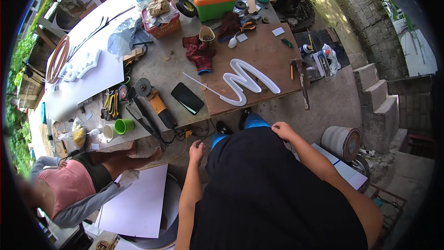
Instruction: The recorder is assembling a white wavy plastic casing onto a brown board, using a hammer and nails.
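- Lying on a brown board (pixel 273 55) at the right of the cluttered table (pixel 159 67), a white zigzag piece (pixel 262 78) sits out of either hand's touch.
- From its left end, a thin white strip (pixel 199 83) runs left past the board; whether the two are joined cannot be told.
- Nearer, the left hand (pixel 197 152) hangs with fingers curled, nothing visible in it; the right hand (pixel 281 130) bends beside the black shirt (pixel 277 180), its hold on any cloth unclear.
- A sweeping forearm could catch the jutting strip and bend it.
- At right, a hammer (pixel 304 85) overhangs the board's near edge; one bump might drop it.
- Left, beyond a phone (pixel 187 98), an angle grinder (pixel 159 109) lies near the edge; a snagged cord could pull it down.
- Farther left, a co-worker in pink (pixel 74 180) stays clear of the piece.
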